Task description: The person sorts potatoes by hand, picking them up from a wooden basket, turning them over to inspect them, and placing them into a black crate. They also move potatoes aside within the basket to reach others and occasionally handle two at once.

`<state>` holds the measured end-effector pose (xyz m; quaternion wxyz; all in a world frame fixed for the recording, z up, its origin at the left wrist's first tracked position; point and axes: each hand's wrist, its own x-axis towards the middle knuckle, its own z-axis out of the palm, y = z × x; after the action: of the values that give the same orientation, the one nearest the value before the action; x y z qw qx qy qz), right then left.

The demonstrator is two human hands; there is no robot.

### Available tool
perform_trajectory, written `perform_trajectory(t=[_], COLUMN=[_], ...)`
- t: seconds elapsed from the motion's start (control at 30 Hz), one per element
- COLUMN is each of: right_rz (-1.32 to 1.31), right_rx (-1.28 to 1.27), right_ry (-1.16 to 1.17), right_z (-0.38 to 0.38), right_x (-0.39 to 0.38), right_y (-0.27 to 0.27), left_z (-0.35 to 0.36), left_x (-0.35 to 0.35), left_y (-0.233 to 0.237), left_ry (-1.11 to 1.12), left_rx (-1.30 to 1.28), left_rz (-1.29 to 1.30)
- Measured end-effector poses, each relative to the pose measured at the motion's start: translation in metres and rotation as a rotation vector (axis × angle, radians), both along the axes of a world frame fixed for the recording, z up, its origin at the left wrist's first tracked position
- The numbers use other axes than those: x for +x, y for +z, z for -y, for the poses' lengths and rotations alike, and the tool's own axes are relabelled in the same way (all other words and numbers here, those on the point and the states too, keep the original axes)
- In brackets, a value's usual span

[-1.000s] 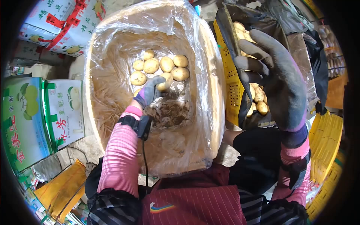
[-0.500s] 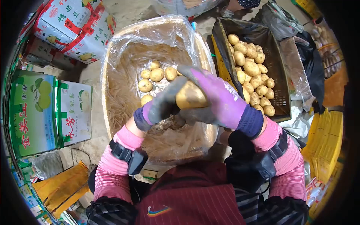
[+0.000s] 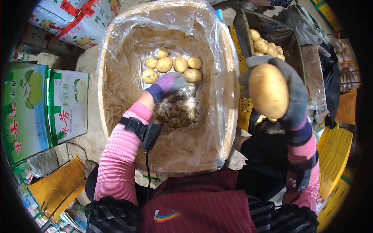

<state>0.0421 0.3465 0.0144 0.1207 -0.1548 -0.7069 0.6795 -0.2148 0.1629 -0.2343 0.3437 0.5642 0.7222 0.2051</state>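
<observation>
My right hand [image 3: 289, 91], in a grey and purple glove, is closed around a large pale yellow potato [image 3: 268, 91], slightly blurred. It holds the potato up over the near part of the yellow crate [image 3: 244, 112]. Inside the plastic-lined bin [image 3: 130, 149] my left hand [image 3: 171, 83] reaches down beside several smaller potatoes [image 3: 164, 65]. Its fingers are smeared by motion, close to a potato [image 3: 192, 75] on the right of the group. Whatever lies under that hand is hidden. Partly covered by my right hand, more potatoes [image 3: 262, 47] lie in the black-lined crate.
Printed cartons [image 3: 29, 112] stand along the left side, with red-taped boxes [image 3: 79, 23] behind them. An orange-yellow sheet [image 3: 60, 186] lies at lower left. On the right are a clear plastic-covered box [image 3: 314, 73] and yellow stacked crates [image 3: 335, 155]. Dark dirt covers part of the bin floor.
My hands were together around a potato over the bin. Now they are apart: the right has carried a potato right toward the crate, and the left has dropped down among the bin's potatoes.
</observation>
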Motion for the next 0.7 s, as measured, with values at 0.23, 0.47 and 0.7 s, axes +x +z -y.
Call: perform_trajectory(t=[0.23,0.47,0.7], right_rz=[0.099,0.22,0.11], right_rx=[-0.553,-0.43,-0.411], right_ry=[-0.011,0.093,0.571], right_z=[0.0,0.019,0.014], right_x=[-0.008,-0.011,0.002], right_y=[-0.007,-0.018,-0.027], left_z=[0.069,0.059,0.027], left_x=[-0.004,-0.031,0.0], left_y=[-0.076,-0.079,0.039], left_ry=[0.326,0.325,0.86], left_rx=[-0.679,-0.524,-0.116], left_rz=[-0.513,-0.05,1.576])
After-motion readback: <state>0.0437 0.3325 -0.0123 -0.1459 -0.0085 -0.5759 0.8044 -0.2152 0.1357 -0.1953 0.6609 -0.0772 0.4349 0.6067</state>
